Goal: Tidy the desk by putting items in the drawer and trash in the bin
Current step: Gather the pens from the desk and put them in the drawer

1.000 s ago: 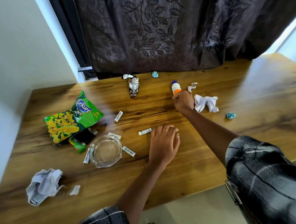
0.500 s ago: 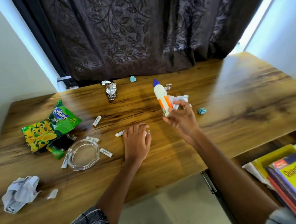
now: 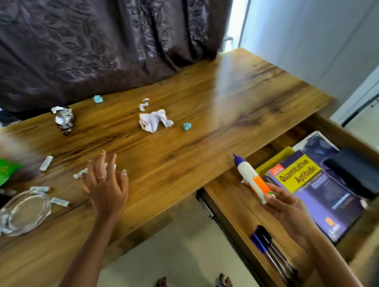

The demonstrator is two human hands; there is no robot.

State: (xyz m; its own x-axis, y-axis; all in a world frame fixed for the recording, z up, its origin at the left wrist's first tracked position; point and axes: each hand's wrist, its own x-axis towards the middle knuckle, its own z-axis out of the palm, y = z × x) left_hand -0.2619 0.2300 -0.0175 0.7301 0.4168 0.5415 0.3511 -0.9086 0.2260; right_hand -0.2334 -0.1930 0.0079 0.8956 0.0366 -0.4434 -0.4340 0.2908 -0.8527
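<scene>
pinching a glue bottle (image 3: 251, 179) over the open drawer (image 3: 229, 196), the right hand (image 3: 287, 208); left hand (image 3: 105, 182) spread above the desk (image 3: 183, 160).

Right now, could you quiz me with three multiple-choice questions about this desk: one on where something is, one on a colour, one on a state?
1. Where is the glue bottle?
A. Lying on the desk by the foil
B. In the right hand, over the drawer
C. In the glass ashtray

2. What colour is the panel behind the book title "Quantitative Aptitude"?
A. Yellow
B. Red
C. White

3. What state is the drawer in?
A. Shut
B. Taken out and set on the floor
C. Pulled open, with things inside

Answers:
1. B: the fingers hold the bottle's lower end above the drawer's wooden floor.
2. A: the title sits on a yellow block on the purple cover.
3. C: the drawer stands out from under the desk, showing the book and pens.
</scene>
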